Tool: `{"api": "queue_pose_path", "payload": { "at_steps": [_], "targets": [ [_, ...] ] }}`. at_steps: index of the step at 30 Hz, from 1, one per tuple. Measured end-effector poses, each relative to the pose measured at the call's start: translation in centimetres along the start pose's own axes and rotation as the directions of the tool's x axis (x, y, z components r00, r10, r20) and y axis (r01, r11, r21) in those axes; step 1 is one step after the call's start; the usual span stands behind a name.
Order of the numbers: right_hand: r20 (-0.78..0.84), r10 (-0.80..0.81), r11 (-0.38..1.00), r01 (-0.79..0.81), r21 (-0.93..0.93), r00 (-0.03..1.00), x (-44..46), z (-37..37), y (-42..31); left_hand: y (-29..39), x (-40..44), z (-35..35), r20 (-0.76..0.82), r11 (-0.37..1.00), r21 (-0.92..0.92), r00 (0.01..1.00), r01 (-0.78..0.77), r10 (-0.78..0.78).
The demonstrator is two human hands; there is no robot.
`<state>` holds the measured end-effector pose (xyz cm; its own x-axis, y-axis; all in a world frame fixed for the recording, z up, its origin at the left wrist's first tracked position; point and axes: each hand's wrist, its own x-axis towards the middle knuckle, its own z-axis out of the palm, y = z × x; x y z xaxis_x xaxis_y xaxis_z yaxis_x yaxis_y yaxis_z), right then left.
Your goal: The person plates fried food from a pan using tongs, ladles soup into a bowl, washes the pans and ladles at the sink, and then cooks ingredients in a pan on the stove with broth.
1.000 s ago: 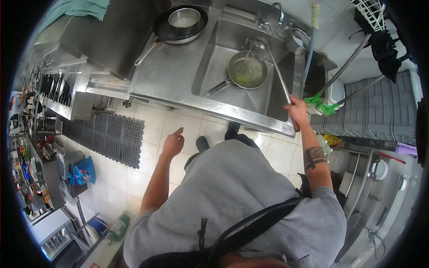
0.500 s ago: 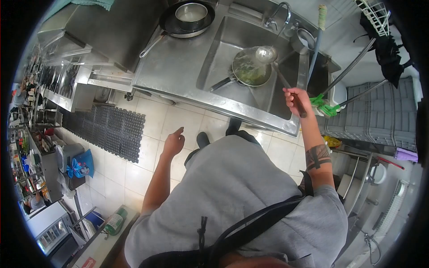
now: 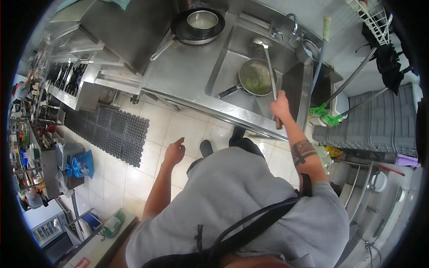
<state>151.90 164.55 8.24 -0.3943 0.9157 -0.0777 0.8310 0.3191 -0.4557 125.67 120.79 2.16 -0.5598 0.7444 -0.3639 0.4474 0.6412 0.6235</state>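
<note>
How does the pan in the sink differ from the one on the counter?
The sink pan holds greenish contents, while the counter pan has a smaller round container inside. The sink pan looks narrower than the counter pan. The sink pan's handle is black; the counter pan's handle looks mostly metallic. Both handles point toward the picture's lower left.

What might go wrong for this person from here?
The long ladle in the right hand crosses the edge of the pan in this view, so it might knock it. The greenish contents might then slop into the sink. The left hand is empty and away, so the pan might slide unsteadied.
</note>
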Motion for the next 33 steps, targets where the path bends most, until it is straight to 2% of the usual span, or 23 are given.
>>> {"api": "queue_pose_path", "payload": {
  "at_steps": [4, 5, 7, 10, 12, 13, 14, 15, 16, 18, 19, 20, 21, 22, 24, 26, 27, 28, 29, 30, 31, 32, 33],
  "targets": [
    [-0.101, 0.054, 0.952, -0.02, 0.307, 0.993, 4.4, 5.5, -5.7, -0.1, -1.1, 0.1, 0.029, 0.999, 0.004, 0.998, 0.047, -0.047],
    [-0.092, 0.043, 0.949, -0.012, 0.315, 0.995, 5.5, 7.1, -6.4, 0.2, -1.2, 0.2, 0.026, 0.999, -0.004, 0.999, 0.047, -0.047],
    [-0.174, 0.061, 0.932, 0.006, 0.363, 0.983, 8.2, 10.2, -8.3, 3.1, -1.1, -0.9, 0.071, 0.987, 0.007, 0.984, 0.162, -0.162],
    [-0.131, 0.145, 0.899, -0.075, 0.432, 0.981, 10.4, 12.7, -11.8, 4.8, 0.5, 0.2, 0.031, 0.985, -0.006, 0.985, 0.173, -0.172],
    [-0.101, 0.184, 0.872, -0.115, 0.475, 0.978, 11.9, 15.8, -12.3, 7.4, 2.3, 0.4, -0.108, 0.99, -0.133, 0.991, 0.057, -0.072],
    [-0.12, 0.194, 0.851, -0.107, 0.513, 0.974, 12.7, 17.4, -12.3, 8.9, 3.4, 0.5, -0.101, 0.988, -0.129, 0.99, 0.082, -0.095],
    [-0.138, 0.208, 0.831, -0.1, 0.548, 0.968, 13.5, 19.0, -11.9, 11.0, 4.7, 0.2, -0.169, 0.983, -0.181, 0.983, 0.04, -0.071],
    [-0.11, 0.216, 0.832, -0.124, 0.54, 0.97, 14.5, 20.7, -11.5, 12.8, 5.9, -0.2, -0.232, 0.974, -0.228, 0.971, -0.002, -0.052],
    [-0.077, 0.202, 0.859, -0.139, 0.493, 0.976, 15.6, 22.5, -10.9, 14.2, 7.1, -0.4, -0.21, 0.974, -0.226, 0.975, 0.028, -0.076],
    [-0.022, 0.202, 0.883, -0.173, 0.437, 0.979, 17.3, 24.5, -9.9, 16.9, 9.9, -0.6, -0.303, 0.971, -0.209, 0.951, -0.121, 0.053],
    [0.061, 0.177, 0.888, -0.186, 0.421, 0.982, 18.2, 24.3, -9.9, 18.5, 11.2, -0.8, -0.284, 0.973, -0.208, 0.958, -0.101, 0.039],
    [0.139, 0.151, 0.892, -0.196, 0.407, 0.979, 19.2, 24.4, -9.9, 20.1, 12.5, -1.0, -0.304, 0.967, -0.196, 0.947, -0.166, 0.101],
    [0.152, 0.165, 0.891, -0.213, 0.401, 0.975, 20.4, 25.5, -9.4, 21.4, 13.9, -0.7, -0.324, 0.955, -0.184, 0.932, -0.233, 0.165],
    [0.207, 0.107, 0.89, -0.186, 0.416, 0.972, 21.5, 26.5, -9.0, 22.3, 15.4, -0.1, -0.348, 0.942, -0.194, 0.917, -0.275, 0.196],
    [0.262, 0.056, 0.889, -0.168, 0.427, 0.963, 23.3, 27.5, -7.0, 24.9, 18.5, 0.6, -0.282, 0.948, -0.181, 0.937, -0.262, 0.205],
    [0.371, -0.235, 0.862, 0.016, 0.506, 0.899, 25.4, 26.7, -4.3, 26.8, 21.7, 1.9, -0.23, 0.947, -0.17, 0.945, -0.273, 0.231],
    [0.353, -0.226, 0.868, 0.023, 0.496, 0.908, 26.4, 24.7, -3.1, 27.4, 23.6, 3.3, -0.201, 0.942, -0.151, 0.943, -0.298, 0.266],
    [0.457, -0.044, 0.564, -0.356, 0.746, 0.889, 27.3, 22.3, -1.8, 28.1, 25.4, 4.6, -0.176, 0.933, -0.132, 0.935, -0.334, 0.309],
    [0.593, 0.055, 0.076, -0.596, 0.8, 0.803, 28.4, 19.7, -0.4, 28.4, 27.1, 6.2, -0.181, 0.916, -0.141, 0.92, -0.375, 0.348],
    [0.63, 0.101, -0.244, -0.594, 0.766, 0.77, 30.1, 17.0, 1.6, 28.8, 29.1, 8.2, -0.055, 0.885, -0.11, 0.891, -0.453, 0.45],
    [0.57, 0.093, -0.397, -0.495, 0.773, 0.816, 31.0, 14.6, 2.9, 29.8, 31.5, 9.7, 0.07, 0.836, -0.079, 0.834, -0.543, 0.548],
    [0.493, 0.08, -0.54, -0.378, 0.752, 0.867, 31.9, 12.1, 3.8, 31.9, 33.5, 10.8, 0.237, 0.848, -0.053, 0.818, -0.528, 0.524],
    [0.496, -0.038, -0.516, -0.442, 0.734, 0.868, 32.4, 9.4, 4.2, 34.5, 35.4, 12.0, 0.387, 0.851, -0.011, 0.783, -0.525, 0.487]
  ]
}}
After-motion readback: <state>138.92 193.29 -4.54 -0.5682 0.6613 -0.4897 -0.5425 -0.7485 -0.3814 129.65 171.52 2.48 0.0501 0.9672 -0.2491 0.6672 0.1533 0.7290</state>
